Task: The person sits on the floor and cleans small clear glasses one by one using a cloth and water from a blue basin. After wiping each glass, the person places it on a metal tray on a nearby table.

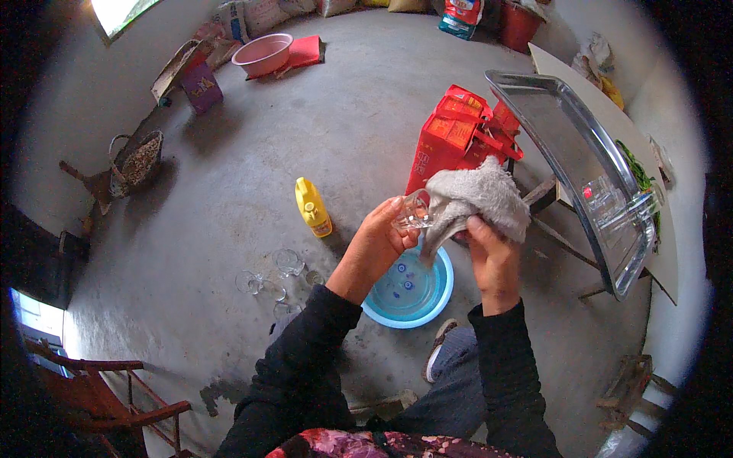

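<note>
My left hand [383,232] grips a small clear glass [413,210] by its side, tilted toward the cloth. A grey-white terry cloth [481,197] is bunched in my right hand [491,257], its edge touching the glass. Both hands are above a light blue plastic basin [448,286] with water in it on the floor. Left of the basin, several clear glasses [288,262] stand or lie on the concrete floor. Beyond them is a yellow plastic bottle [312,209]. At the right, a metal tray [572,189] holds several clear glasses [607,200].
Red bags or boxes [452,129] stand beyond my hands. The tray rests on a pale table [667,266] with green vegetables [635,166]. A pink basin [263,54], a basket [137,160] and sacks [263,14] are farther off. A wooden chair [114,409] stands lower left.
</note>
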Demonstrator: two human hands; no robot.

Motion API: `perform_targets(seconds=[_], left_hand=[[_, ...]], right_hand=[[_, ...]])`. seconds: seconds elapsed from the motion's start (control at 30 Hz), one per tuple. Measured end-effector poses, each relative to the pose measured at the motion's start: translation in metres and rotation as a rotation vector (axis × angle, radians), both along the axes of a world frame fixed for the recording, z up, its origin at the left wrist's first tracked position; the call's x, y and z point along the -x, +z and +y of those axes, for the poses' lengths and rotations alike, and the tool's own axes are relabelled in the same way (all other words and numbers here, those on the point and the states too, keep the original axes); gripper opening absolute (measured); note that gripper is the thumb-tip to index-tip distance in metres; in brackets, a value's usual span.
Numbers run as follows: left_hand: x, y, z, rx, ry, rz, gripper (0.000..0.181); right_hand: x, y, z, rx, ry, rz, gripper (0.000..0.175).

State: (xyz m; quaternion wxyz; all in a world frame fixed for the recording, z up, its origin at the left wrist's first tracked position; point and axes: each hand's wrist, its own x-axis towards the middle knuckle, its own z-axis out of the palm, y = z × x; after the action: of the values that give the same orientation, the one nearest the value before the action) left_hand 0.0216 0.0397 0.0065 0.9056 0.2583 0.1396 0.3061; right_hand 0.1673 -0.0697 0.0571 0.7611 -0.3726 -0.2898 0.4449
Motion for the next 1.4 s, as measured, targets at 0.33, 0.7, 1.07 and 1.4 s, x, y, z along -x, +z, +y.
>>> perform_targets(seconds=[0.33,0.7,1.07,1.4], left_hand=[[-0.002,-0.009,0.005,-0.070,0.033,0.023,0.033],[0.003,-0.004,0.000,-0.093,0.007,0.027,0.030],[0.005,0.003,0.005,-0.169,0.060,0.071,0.027],[0.004,0.008,-0.003,-0.312,0.019,0.240,0.028]], right_hand=[[-0.022,-0.045,-0.012,0.049,-0.253,-1.301,0.044],[-0.008,-0.053,-0.019,0.255,-0.398,-1.209,0.038],[-0.009,-0.036,-0.019,-0.017,-0.345,-1.443,0.039],[0.007,-0.019,-0.007,0.092,-0.306,-1.176,0.027]])
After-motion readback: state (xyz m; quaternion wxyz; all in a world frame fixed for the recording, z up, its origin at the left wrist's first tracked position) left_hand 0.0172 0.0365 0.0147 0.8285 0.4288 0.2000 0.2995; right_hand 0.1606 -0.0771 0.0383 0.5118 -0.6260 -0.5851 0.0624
